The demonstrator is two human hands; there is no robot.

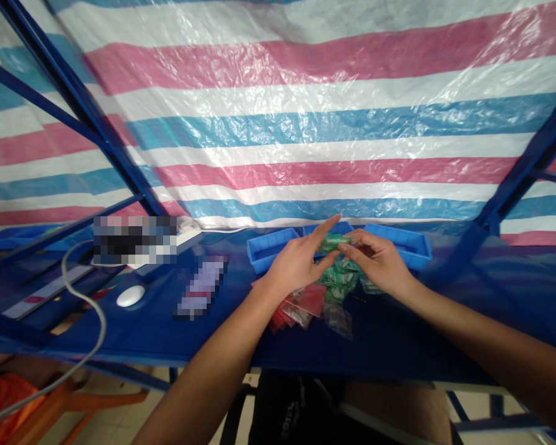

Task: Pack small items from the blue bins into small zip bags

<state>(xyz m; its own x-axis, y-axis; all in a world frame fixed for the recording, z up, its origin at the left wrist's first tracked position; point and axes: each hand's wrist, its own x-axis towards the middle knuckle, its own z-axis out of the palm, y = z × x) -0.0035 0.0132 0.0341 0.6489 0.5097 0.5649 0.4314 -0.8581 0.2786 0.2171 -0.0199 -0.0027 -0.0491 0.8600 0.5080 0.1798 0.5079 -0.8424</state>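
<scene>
A small green plastic packet [334, 242] is held up between my two hands above the blue table. My left hand [299, 259] has its thumb against the packet's lower edge and its index finger stretched out past it; its other fingers are hidden. With thumb and fingertips, my right hand [382, 262] pinches the packet's right end. Beneath the hands lies a heap of similar green packets [338, 281]. Flat red packets [308, 301] are spread below my left hand, and a clear plastic bag [339, 320] lies beside them.
Blue bins stand behind the hands: a left bin [262, 262], a middle one partly hidden, and a right bin [419, 256]. Further left are a white mouse [130, 296], a blurred phone-like object [202, 287] and a looping cable [102, 324]. Striped sheeting [324, 136] hangs behind the table.
</scene>
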